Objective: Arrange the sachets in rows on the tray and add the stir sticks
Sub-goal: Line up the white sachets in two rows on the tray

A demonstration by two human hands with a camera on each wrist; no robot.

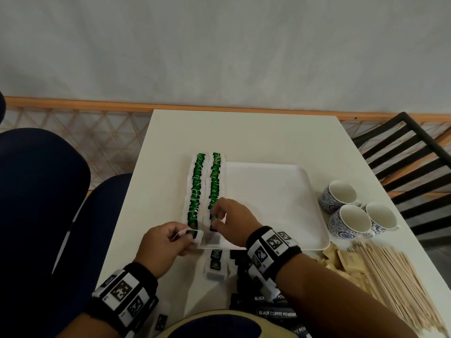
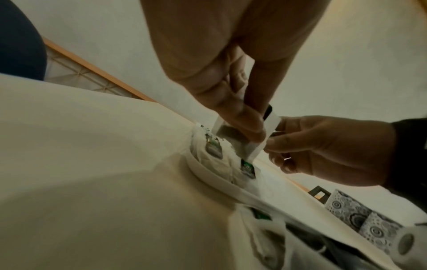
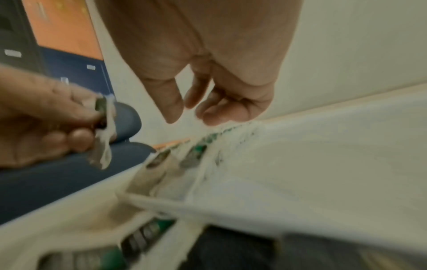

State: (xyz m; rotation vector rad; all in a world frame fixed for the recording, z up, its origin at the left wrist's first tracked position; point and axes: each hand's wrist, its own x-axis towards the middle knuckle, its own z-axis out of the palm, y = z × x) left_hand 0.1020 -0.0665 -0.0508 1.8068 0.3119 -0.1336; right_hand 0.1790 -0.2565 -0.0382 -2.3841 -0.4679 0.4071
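Two rows of green tea sachets (image 1: pixel 196 189) (image 1: pixel 214 181) lie along the left side of the white tray (image 1: pixel 280 191). At the tray's near left corner my left hand (image 1: pixel 188 236) pinches a few green tea sachets (image 2: pixel 245 146) between thumb and fingers. My right hand (image 1: pixel 216 217) hovers over the near end of the second row. In the right wrist view its fingers (image 3: pixel 171 109) are loosely curled with nothing between them, a little apart from the held sachets (image 3: pixel 105 131). Wooden stir sticks (image 1: pixel 395 284) lie in a heap at the near right.
Loose green tea sachets (image 1: pixel 216 263) and black coffee sachets (image 1: pixel 277 313) lie in front of the tray, and brown sachets (image 1: pixel 341 259) beside the sticks. Three patterned cups (image 1: pixel 351 215) stand right of the tray. A blue chair (image 1: pixel 36 191) is at the left, a black chair (image 1: pixel 415 154) at the right.
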